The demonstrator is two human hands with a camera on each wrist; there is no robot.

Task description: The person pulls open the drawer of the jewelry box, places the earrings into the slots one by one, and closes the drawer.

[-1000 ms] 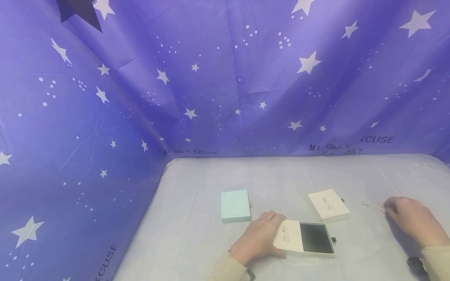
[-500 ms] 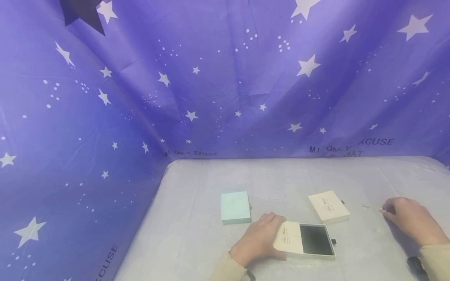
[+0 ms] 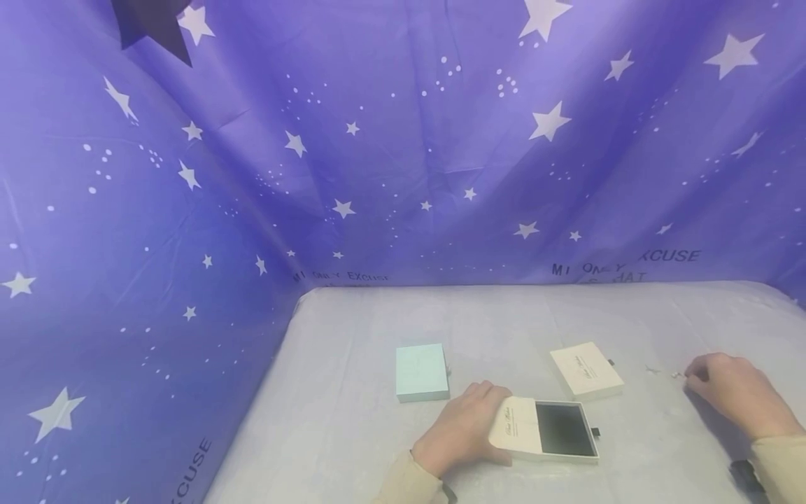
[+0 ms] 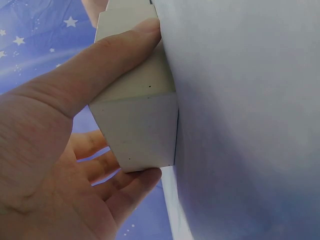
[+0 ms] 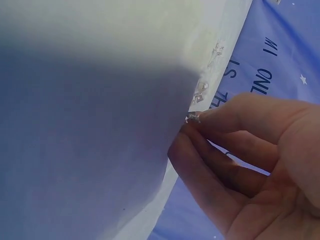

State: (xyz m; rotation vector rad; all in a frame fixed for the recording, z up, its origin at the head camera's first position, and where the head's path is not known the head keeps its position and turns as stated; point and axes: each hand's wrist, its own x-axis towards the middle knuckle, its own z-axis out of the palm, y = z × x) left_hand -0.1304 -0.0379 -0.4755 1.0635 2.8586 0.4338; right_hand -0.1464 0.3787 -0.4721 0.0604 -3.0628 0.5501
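My left hand (image 3: 462, 428) grips the closed end of a cream drawer box (image 3: 518, 425), thumb on one side and fingers on the other. Its drawer (image 3: 567, 428), lined in black, is pulled partly out to the right. In the left wrist view the thumb lies along the cream box (image 4: 140, 125). On the right, my right hand (image 3: 737, 392) is low over the table; between thumb and forefinger it pinches a small silvery jewellery piece (image 5: 192, 118), too small to tell its kind. Another shiny piece (image 5: 200, 94) lies just beyond the fingertips, and a further one (image 5: 218, 49) farther off.
A second cream box (image 3: 587, 371), lid lettered and closed, sits behind the pulled-out drawer. Farther left is a closed mint-green box (image 3: 422, 372). A pale cloth covers the table (image 3: 352, 434); a purple star-printed curtain (image 3: 403, 140) hangs along its back and left side.
The small shiny piece beside my right fingertips now shows slightly farther left, apart from them. My left hand and the drawer box stay in place; the head view tilts a little.
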